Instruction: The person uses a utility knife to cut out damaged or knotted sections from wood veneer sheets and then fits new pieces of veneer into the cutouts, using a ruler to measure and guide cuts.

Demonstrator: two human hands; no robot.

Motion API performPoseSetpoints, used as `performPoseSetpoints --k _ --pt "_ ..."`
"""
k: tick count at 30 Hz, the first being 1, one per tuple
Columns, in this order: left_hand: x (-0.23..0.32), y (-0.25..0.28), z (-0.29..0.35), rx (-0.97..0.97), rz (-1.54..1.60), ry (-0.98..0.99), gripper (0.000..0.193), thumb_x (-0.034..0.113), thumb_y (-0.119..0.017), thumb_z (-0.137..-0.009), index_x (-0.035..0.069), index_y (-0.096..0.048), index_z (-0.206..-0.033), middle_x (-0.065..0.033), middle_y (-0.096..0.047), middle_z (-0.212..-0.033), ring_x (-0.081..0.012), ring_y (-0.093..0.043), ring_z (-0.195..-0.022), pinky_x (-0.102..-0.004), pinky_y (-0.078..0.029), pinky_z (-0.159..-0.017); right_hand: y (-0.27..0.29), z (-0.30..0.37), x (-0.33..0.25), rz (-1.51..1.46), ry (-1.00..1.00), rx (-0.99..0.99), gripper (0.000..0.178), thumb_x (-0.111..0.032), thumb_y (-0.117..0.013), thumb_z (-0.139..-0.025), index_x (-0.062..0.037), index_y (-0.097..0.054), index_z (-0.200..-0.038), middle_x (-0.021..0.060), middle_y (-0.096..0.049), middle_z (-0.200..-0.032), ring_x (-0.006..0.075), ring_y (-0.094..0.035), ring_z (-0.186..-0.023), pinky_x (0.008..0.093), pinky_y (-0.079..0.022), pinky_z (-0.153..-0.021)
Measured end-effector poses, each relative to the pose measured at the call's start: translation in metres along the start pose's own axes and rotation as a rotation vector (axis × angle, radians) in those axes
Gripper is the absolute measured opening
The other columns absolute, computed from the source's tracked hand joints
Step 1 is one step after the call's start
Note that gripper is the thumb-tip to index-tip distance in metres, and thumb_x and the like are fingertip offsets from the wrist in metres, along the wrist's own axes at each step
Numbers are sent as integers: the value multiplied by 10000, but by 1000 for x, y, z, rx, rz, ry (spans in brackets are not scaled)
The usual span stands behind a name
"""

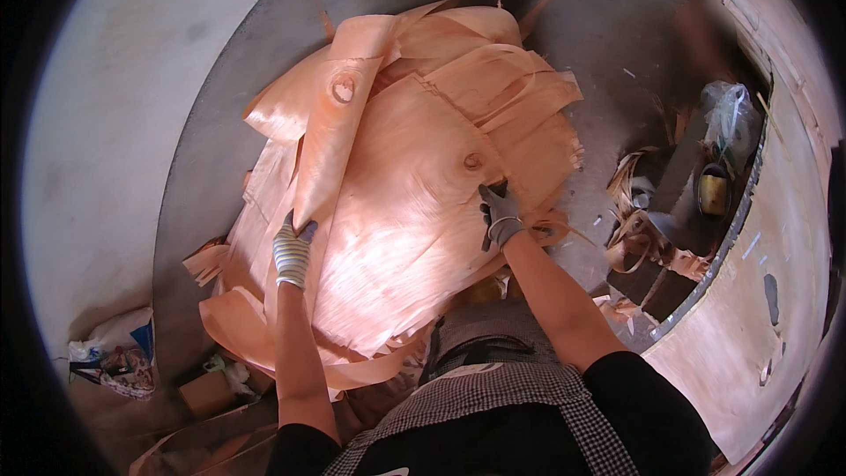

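Note:
A heap of thin, pinkish-tan wood veneer sheets (401, 203) spreads in front of me, some curled and torn at the edges. My left hand (292, 251), in a striped glove with dark fingertips, pinches the near end of a curled veneer strip (330, 141) that bears a knot. My right hand (501, 214), in a grey glove, is at the right part of the broad top sheet, just below another knot. Its fingers look bent, with something narrow and dark beside them; I cannot tell whether that is a tool or the glove's dark fingers.
Veneer scraps (630, 242) litter the grey floor (608, 53) at right, near a clear plastic bag (730, 115) and a dark container with something yellow (712, 189). A pale, curved panel edge (749, 300) runs along the right. Bags (119, 353) and a cardboard box (206, 393) lie at lower left.

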State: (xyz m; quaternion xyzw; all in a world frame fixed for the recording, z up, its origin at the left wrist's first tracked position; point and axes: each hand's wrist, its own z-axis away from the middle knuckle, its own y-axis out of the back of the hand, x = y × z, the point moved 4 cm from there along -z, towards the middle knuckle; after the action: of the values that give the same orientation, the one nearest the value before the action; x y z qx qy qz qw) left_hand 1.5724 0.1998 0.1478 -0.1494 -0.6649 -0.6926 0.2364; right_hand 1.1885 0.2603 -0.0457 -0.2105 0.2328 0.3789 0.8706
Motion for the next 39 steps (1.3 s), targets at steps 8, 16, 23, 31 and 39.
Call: performPoseSetpoints --k 8,16,23,31,39 --pt "14 -20 17 -18 -233 71 476 214 -663 -797 48 -530 -1223 -214 -653 -911 -318 -639 -823 -373 -490 -729 -67 67 -61 55 225 -320 177 -168 -657 -796 -48 -566 -889 29 -556 -683 121 -518 -468 249 -338 -357" --pt "-36 -50 -12 64 -237 -158 465 258 -642 -818 41 -534 -1215 -186 -660 -916 -288 -641 -787 -350 -506 -685 24 -8 -14 196 51 199 255 -226 -647 -774 -42 -587 -940 60 -594 -743 165 -557 -512 298 -428 -419" --pt "-19 -66 6 -24 -25 -151 442 105 -605 -845 -59 -477 -1235 -198 -613 -1111 -256 -610 -955 -330 -502 -791 9 -16 -24 240 130 10 297 -238 -663 -745 -8 -634 -932 98 -634 -680 183 -565 -477 322 -465 -429" --pt "-48 -78 -6 -131 212 -87 471 170 -650 -826 -65 -463 -1190 -178 -598 -1040 -250 -600 -899 -341 -521 -759 16 61 -65 237 243 -70 249 -177 -610 -758 35 -585 -886 145 -613 -717 201 -580 -464 337 -485 -442" --pt "6 -62 10 -91 480 85 464 70 -597 -830 1 -467 -1270 -162 -591 -1168 -268 -602 -973 -335 -495 -800 -35 100 -80 -15 255 -584 193 -233 -606 -845 -46 -606 -892 34 -593 -692 109 -489 -427 244 -378 -375"
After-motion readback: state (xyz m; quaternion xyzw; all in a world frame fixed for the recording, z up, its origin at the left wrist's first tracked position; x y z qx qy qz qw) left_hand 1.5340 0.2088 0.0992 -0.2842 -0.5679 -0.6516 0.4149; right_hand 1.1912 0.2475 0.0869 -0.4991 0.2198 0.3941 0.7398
